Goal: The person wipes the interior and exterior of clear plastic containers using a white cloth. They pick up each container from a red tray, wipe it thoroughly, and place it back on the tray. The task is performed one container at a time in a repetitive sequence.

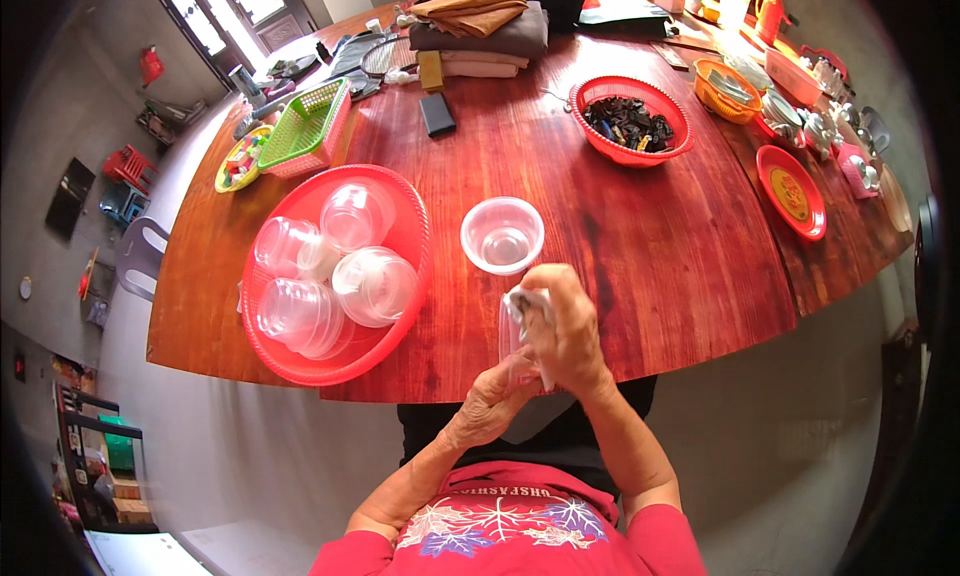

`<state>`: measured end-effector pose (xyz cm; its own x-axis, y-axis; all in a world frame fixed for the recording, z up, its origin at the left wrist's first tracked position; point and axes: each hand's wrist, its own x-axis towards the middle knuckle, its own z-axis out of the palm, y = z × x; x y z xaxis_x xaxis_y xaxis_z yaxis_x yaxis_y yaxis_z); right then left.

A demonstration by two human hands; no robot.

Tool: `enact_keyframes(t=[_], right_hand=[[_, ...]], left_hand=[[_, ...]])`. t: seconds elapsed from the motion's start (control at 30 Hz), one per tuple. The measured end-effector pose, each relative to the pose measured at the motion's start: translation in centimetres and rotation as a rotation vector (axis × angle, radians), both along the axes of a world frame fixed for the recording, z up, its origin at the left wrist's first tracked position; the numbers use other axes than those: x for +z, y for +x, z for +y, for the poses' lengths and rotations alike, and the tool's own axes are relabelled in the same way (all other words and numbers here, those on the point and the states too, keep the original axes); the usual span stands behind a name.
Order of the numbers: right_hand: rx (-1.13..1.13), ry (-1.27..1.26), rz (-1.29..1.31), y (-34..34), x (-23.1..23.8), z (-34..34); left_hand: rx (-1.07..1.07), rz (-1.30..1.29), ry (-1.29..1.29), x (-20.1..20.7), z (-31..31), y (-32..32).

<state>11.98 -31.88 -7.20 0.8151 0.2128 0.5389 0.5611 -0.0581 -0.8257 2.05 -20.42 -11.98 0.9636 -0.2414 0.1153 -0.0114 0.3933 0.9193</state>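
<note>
Close to the table's front edge, my left hand [492, 391] grips a clear plastic bowl [506, 326] that is tipped on its side. Bunched in my right hand [570, 326] is a whitish cloth [530, 302], pressed against the bowl. Just beyond my hands another clear plastic bowl [502, 238] stands upright on the wooden table [640, 236]. To the left, a large red round basket [424, 246] holds several clear plastic bowls [290, 311], some of them nested in stacks. My right hand hides part of the held bowl and the cloth.
A red basket [682, 116] of dark small items stands at the far right. A green basket [305, 126], a yellow plate [236, 181], a dark flat box [437, 114] and folded cloths [480, 36] lie farther back. Near the right edge is a red tray [790, 194].
</note>
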Motion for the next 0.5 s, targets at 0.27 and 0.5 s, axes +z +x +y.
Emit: enact_keyframes(t=[0.27,0.5], right_hand=[[0.092,-0.064,0.108,0.8,-0.9,-0.2],[-0.011,-0.297,-0.466,-3.7,-1.4,0.0]], left_hand=[[0.103,0.018,-0.030,-0.3,-0.4,0.3],[0.109,-0.052,0.007,-2.1,1.7,-0.1]])
